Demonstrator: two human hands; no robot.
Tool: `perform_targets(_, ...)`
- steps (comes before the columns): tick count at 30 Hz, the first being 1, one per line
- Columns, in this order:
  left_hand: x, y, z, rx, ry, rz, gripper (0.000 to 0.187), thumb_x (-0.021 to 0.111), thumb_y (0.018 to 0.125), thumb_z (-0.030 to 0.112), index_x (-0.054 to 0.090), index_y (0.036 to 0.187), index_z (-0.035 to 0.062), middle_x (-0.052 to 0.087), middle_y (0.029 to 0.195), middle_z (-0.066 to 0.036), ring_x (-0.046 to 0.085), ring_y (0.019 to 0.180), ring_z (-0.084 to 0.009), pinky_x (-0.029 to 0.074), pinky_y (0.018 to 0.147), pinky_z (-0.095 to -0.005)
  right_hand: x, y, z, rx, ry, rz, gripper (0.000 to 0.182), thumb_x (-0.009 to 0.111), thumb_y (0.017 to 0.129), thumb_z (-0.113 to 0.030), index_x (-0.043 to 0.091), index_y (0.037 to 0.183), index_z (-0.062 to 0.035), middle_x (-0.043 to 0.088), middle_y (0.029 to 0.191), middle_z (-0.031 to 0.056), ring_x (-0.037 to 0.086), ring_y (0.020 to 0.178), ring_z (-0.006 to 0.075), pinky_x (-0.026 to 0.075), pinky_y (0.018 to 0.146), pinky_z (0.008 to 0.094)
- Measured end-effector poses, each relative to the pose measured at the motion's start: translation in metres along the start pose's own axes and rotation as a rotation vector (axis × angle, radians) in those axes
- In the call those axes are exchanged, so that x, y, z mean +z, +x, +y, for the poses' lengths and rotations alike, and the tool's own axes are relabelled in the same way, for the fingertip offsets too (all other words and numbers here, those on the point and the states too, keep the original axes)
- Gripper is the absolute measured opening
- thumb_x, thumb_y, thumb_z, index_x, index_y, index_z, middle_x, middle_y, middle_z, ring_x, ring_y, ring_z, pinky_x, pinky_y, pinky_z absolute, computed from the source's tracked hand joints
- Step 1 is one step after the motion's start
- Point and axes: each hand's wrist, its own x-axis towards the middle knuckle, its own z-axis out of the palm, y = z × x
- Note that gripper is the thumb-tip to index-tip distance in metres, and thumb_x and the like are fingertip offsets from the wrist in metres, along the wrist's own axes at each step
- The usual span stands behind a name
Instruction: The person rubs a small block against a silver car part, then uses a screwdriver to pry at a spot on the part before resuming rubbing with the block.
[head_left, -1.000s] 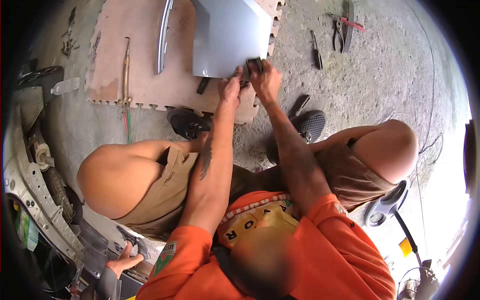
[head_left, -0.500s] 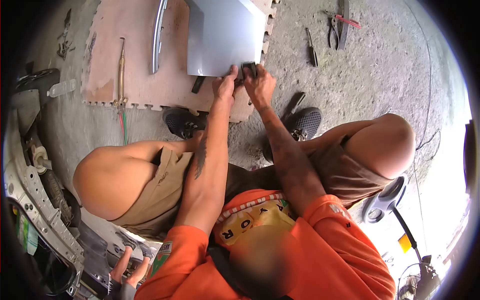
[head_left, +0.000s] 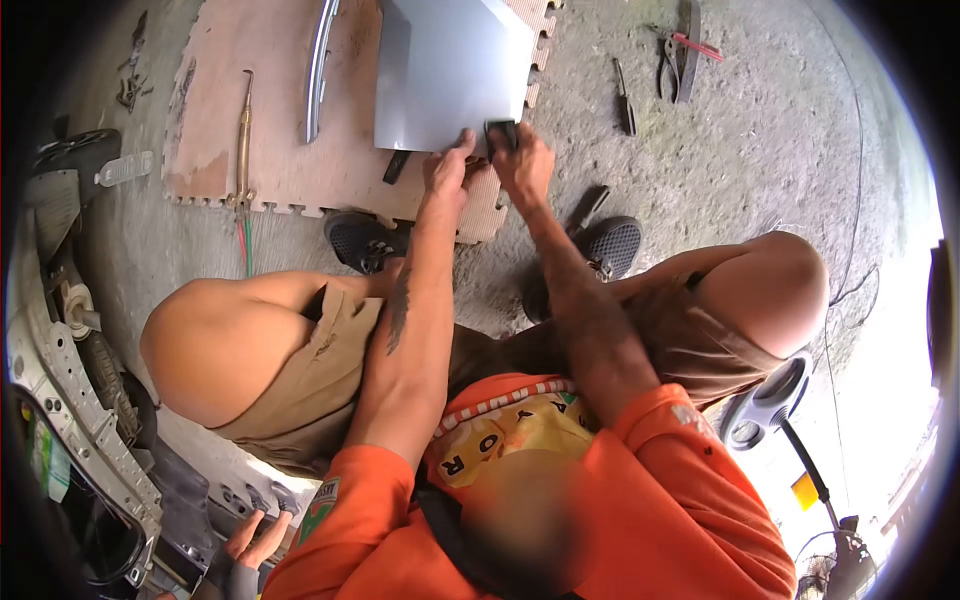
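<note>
A silver car body panel [head_left: 450, 80] lies on the pinkish foam mat [head_left: 270, 110]. At its near edge, my left hand [head_left: 448, 172] is closed, with the thumb over the edge and the other fingers hidden beneath. My right hand [head_left: 525, 168] pinches a small black block [head_left: 500, 133] against the panel's near right corner. Part of the block is covered by my fingers. A black strip or handle [head_left: 397, 167] sticks out from below the panel, left of my left hand.
A curved chrome trim strip [head_left: 320, 75] and a brass torch [head_left: 245, 140] with hoses lie left. On the concrete at right are a screwdriver [head_left: 625, 98], pliers [head_left: 667, 68] and a dark-handled tool [head_left: 590, 208]. Another person's hand [head_left: 262, 540] shows at lower left, near car parts [head_left: 90, 400].
My right hand and the black block have shifted very slightly at the panel's corner. My left hand stays at the edge. The other person's hand at lower left has moved a little.
</note>
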Motion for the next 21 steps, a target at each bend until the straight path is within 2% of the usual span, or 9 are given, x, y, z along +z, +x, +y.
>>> perform_targets(3, -0.005, -0.013, 0.001, 0.032, -0.07, -0.046, 0.034, 0.071, 0.094, 0.022, 0.059, 0.121, 0.0039, 0.065, 0.112, -0.015, 0.065, 0.099, -0.0298, 0.063, 0.077, -0.0443, -0.008, -0.029, 0.006, 0.033, -0.042, 0.032, 0.02, 0.069, 0.087, -0.026, 0.067, 0.092, -0.0069, 0.071, 0.085, 0.0217, 0.069, 0.075, 0.0432, 0.054, 0.069, 0.048)
perform_targets(5, -0.003, -0.014, 0.008, 0.062, -0.098, -0.074, 0.033, 0.069, 0.096, 0.022, 0.059, 0.123, 0.0053, 0.064, 0.114, -0.015, 0.065, 0.102, -0.0308, 0.063, 0.078, -0.0458, -0.02, -0.025, 0.005, 0.022, 0.076, 0.181, 0.015, 0.069, 0.088, -0.023, 0.068, 0.092, -0.0083, 0.072, 0.084, 0.0199, 0.069, 0.072, 0.0408, 0.054, 0.066, 0.0453)
perform_targets(6, -0.001, -0.014, 0.006, 0.069, -0.11, -0.069, 0.034, 0.067, 0.097, 0.022, 0.058, 0.124, 0.0043, 0.064, 0.116, -0.015, 0.065, 0.103, -0.0317, 0.062, 0.08, -0.047, -0.03, -0.02, -0.001, 0.102, 0.162, 0.207, 0.012, 0.069, 0.09, -0.02, 0.067, 0.091, -0.0085, 0.072, 0.082, 0.019, 0.069, 0.071, 0.0388, 0.054, 0.064, 0.043)
perform_targets(9, -0.007, -0.012, -0.002, 0.075, -0.121, -0.08, 0.036, 0.065, 0.098, 0.02, 0.055, 0.127, 0.0024, 0.062, 0.12, -0.016, 0.064, 0.106, -0.0336, 0.061, 0.084, -0.0492, -0.043, -0.016, 0.009, 0.138, 0.144, 0.297, 0.017, 0.067, 0.091, -0.021, 0.065, 0.091, -0.004, 0.072, 0.085, 0.0203, 0.071, 0.075, 0.039, 0.053, 0.065, 0.0446)
perform_targets(10, -0.007, -0.01, -0.004, 0.09, -0.133, -0.106, 0.037, 0.064, 0.099, 0.02, 0.054, 0.129, 0.0015, 0.061, 0.123, -0.017, 0.064, 0.108, -0.0347, 0.06, 0.085, -0.0502, -0.047, -0.018, 0.011, 0.201, 0.168, 0.233, 0.017, 0.065, 0.092, -0.019, 0.065, 0.099, -0.0034, 0.072, 0.091, 0.0222, 0.072, 0.081, 0.0396, 0.053, 0.069, 0.0452)
perform_targets(11, -0.007, -0.01, -0.006, 0.089, -0.131, -0.111, 0.037, 0.064, 0.099, 0.02, 0.054, 0.129, 0.0015, 0.061, 0.123, -0.017, 0.064, 0.108, -0.0347, 0.06, 0.085, -0.0502, -0.048, -0.019, 0.013, 0.202, 0.168, 0.239, 0.017, 0.065, 0.092, -0.019, 0.065, 0.099, -0.0034, 0.072, 0.091, 0.0222, 0.072, 0.081, 0.0396, 0.053, 0.069, 0.0452)
perform_targets(14, -0.007, -0.011, -0.011, 0.147, -0.173, -0.136, 0.041, 0.064, 0.099, 0.02, 0.051, 0.132, 0.0005, 0.06, 0.126, -0.02, 0.063, 0.11, -0.0361, 0.06, 0.087, -0.0512, -0.031, -0.022, 0.037, 0.248, 0.325, 0.076, 0.026, 0.062, 0.092, -0.016, 0.065, 0.117, -0.0091, 0.073, 0.096, 0.022, 0.071, 0.087, 0.0401, 0.054, 0.076, 0.0456)
perform_targets(18, -0.004, -0.014, -0.005, 0.096, -0.178, -0.105, 0.043, 0.066, 0.097, 0.021, 0.051, 0.133, 0.0009, 0.059, 0.127, -0.02, 0.062, 0.111, -0.0368, 0.059, 0.087, -0.051, -0.025, -0.028, 0.032, 0.064, 0.231, 0.1, 0.021, 0.062, 0.092, -0.016, 0.066, 0.11, -0.0064, 0.073, 0.093, 0.0205, 0.072, 0.084, 0.0393, 0.054, 0.077, 0.0455)
perform_targets(21, 0.001, -0.015, 0.0, 0.099, -0.146, -0.074, 0.043, 0.069, 0.095, 0.022, 0.055, 0.129, 0.0012, 0.06, 0.125, -0.018, 0.063, 0.107, -0.0352, 0.059, 0.086, -0.0495, -0.023, -0.031, 0.023, 0.075, 0.233, 0.082, 0.02, 0.065, 0.09, -0.02, 0.066, 0.101, -0.0028, 0.072, 0.087, 0.0203, 0.071, 0.079, 0.0385, 0.054, 0.074, 0.0451)
